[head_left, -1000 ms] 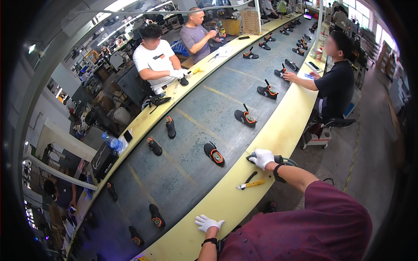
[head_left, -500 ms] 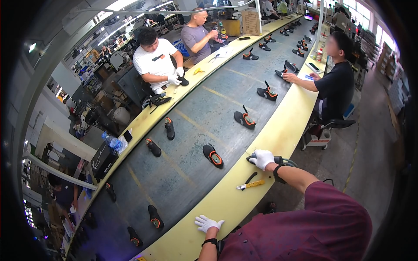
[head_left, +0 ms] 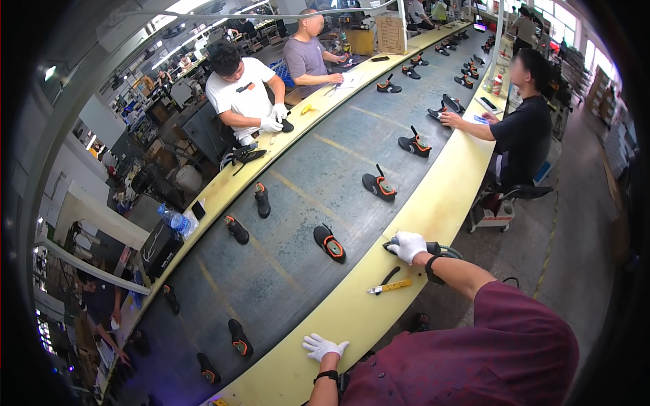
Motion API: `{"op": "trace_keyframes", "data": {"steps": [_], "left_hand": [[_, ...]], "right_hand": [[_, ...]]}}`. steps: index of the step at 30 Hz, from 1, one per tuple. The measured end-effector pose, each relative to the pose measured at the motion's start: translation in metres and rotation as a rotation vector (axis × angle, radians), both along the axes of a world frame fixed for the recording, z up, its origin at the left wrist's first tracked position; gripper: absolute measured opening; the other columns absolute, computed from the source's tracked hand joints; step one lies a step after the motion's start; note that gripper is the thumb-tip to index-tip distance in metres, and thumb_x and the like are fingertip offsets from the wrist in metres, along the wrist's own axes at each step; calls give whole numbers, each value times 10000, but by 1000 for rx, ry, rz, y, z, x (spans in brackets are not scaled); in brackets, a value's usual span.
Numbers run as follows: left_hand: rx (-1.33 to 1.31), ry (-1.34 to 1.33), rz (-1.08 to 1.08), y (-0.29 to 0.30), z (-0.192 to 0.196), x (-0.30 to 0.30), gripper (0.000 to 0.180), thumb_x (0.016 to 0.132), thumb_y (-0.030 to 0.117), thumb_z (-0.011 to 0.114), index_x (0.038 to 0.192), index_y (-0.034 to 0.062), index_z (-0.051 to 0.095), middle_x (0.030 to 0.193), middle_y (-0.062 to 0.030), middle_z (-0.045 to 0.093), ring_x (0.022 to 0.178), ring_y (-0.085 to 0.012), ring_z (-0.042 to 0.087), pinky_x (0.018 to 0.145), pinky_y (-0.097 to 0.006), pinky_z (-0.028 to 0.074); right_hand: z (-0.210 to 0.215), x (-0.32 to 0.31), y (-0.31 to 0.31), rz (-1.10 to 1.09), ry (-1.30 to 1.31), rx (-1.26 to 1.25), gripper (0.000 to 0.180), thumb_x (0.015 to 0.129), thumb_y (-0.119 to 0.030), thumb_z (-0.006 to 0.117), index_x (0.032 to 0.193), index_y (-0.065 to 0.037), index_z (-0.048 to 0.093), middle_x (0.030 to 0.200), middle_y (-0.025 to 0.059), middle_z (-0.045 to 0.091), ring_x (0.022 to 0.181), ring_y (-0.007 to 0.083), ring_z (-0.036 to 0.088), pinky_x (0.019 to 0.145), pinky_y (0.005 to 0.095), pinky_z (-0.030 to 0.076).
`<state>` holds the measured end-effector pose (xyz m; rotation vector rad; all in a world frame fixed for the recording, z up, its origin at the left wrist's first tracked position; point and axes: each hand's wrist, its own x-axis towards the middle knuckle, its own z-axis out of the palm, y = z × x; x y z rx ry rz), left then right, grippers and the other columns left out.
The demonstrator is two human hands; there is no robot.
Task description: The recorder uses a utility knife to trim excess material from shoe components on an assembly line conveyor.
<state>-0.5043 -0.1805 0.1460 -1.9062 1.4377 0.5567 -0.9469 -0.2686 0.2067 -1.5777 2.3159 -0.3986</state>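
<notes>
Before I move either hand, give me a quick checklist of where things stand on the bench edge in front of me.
1. Right hand gripping the dark tool on the yellow ledge: ok.
2. Left hand flat on the ledge, holding nothing: ok.
3. Yellow-handled tool lying loose on the ledge between both hands: ok.
4. Nearest shoe on the grey belt, apart from the right hand: ok.
5. Whether the belt is running: cannot tell.
</notes>
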Motion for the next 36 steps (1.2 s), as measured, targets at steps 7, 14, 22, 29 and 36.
{"op": "trace_keyframes", "data": {"steps": [7,14,22,29,36], "left_hand": [[5,-7,4,-1,4,-8,1513,755,871,777,1757,15,34,1837,-232,-3,1692,-451,36,1291,-615,273],[6,-4,6,-2,6,-15,1511,757,867,778,1757,14,33,1838,-230,-4,1694,-447,34,1292,-618,268],[-10,4,6,-4,3,-21,1514,751,867,783,1755,9,43,1835,-237,4,1693,-449,33,1292,-621,265],[-15,9,10,-3,2,-26,1526,740,874,787,1753,5,48,1834,-241,6,1692,-451,33,1295,-623,261],[-16,-1,6,-4,-1,-31,1530,739,877,784,1752,0,46,1833,-243,7,1691,-454,35,1294,-622,261]], "right_hand": [[1,-6,-2,-3,-20,-15,392,939,-489,789,1030,-109,770,958,149,792,922,361,770,843,471,599],[-4,-13,-2,2,4,-27,396,936,-490,789,1057,-114,779,976,148,796,929,359,772,850,467,601],[-6,-21,-3,-1,20,-51,403,934,-494,794,1065,-113,783,983,144,799,934,363,772,847,467,603],[-2,-27,-2,15,-7,-70,410,939,-492,796,1052,-99,777,972,153,796,918,369,773,839,471,605],[-1,-33,-4,8,-3,-28,410,956,-507,764,1054,-108,779,988,150,797,935,362,773,856,470,604]]}}
